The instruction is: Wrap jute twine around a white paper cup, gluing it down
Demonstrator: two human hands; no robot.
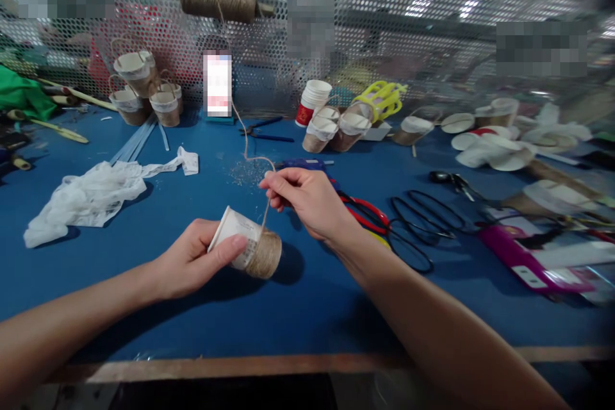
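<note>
My left hand (pixel 192 257) is closed around a white paper cup (pixel 236 230), which lies tilted on its side above the table. Jute twine is wound round the cup's base end (pixel 264 255). My right hand (pixel 300 195) pinches the loose twine (pixel 267 210) between thumb and fingers, a little above and to the right of the cup. From there the strand runs up and back towards a large twine spool (pixel 218 1) on a stick at the mesh panel. Under and behind my right hand, a blue glue gun (pixel 303 164) is partly hidden.
Crumpled white lace (pixel 91 195) lies at left. Twine-wrapped baskets (pixel 137 73) and a phone (pixel 217 83) stand at the back. Blue-handled pliers (pixel 269 136), stacked paper cups (pixel 314 99), red-handled scissors (pixel 372 214), black cable (pixel 423 218) and a purple power strip (pixel 528 262) lie around the blue table.
</note>
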